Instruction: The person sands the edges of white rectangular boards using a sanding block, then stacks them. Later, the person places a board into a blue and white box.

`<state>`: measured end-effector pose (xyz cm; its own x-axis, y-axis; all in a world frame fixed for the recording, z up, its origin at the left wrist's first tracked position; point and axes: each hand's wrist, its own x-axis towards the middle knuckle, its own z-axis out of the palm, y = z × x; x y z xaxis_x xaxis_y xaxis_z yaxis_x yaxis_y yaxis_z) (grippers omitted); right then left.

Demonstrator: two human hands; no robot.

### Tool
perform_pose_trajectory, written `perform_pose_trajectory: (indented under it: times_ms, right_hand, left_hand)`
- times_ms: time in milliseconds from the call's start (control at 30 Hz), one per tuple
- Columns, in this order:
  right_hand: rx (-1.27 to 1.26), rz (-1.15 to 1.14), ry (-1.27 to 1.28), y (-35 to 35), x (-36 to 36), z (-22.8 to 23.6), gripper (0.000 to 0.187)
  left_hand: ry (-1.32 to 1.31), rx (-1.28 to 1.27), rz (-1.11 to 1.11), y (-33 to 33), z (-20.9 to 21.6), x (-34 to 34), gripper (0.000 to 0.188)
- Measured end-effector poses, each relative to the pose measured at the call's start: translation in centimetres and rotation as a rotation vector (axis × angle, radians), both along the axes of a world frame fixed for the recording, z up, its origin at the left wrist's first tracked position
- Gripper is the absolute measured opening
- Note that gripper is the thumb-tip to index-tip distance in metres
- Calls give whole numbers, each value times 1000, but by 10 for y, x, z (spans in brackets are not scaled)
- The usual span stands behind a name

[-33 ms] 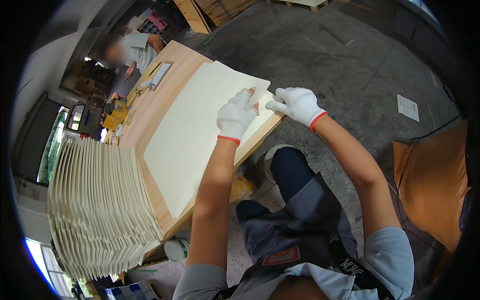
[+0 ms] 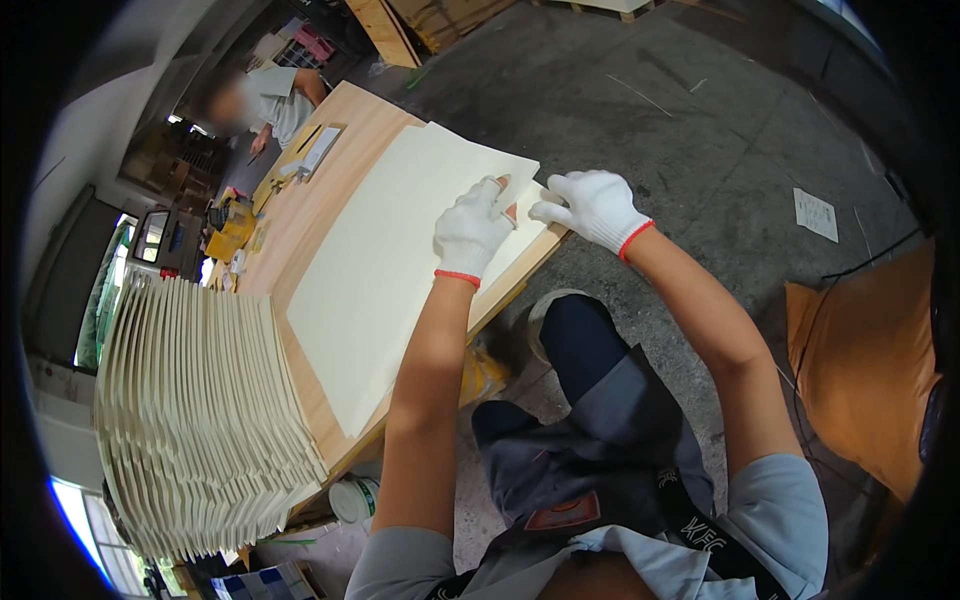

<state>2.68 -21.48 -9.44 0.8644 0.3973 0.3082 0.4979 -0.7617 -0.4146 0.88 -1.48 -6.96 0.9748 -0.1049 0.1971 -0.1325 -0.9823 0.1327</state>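
A stack (image 2: 200, 410) blocks passage left of the sheet (image 2: 375, 265).

Workshop, scuffed grey floor (image 2: 720, 120), wooden worktable (image 2: 345, 120), thick stack (image 2: 200, 400) (pale sheets)

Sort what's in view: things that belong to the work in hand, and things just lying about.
In the work:
- left hand, gloved, on the cream sheet
- right hand, gloved, at its corner
- wooden table beneath
- probably the cream stack

Apparently just lying about:
- paper on the floor
- orange sack
- white bucket
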Motion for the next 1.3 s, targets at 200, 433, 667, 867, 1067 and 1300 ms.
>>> perform_pose_trajectory:
  times_ms: [200,433,667,867,1067,1300]
  right_hand:
    - [124,38,-69,19,8,2,49]
    - [653,-91,341,37,2,-7,50]
    - [694,-99,354,37,-2,-8,47]
    - [729,-100,326,38,-2,-12,42]
    - [647,-87,274,39,2,-20,44]
    - [670,-77,251,40,3,-25,42]
  left_hand:
    - [68,-53,69,-2,0,2,45]
    - [110,-482,-94,12,-7,-25,38]
    - [121,-400,-65,8,-5,-27,43]
    - [125,-472,-74,7,-3,-29,41]
    - [79,-358,11,6,-7,-29,34]
    - [30,-387,-89,4,-9,-33,39]
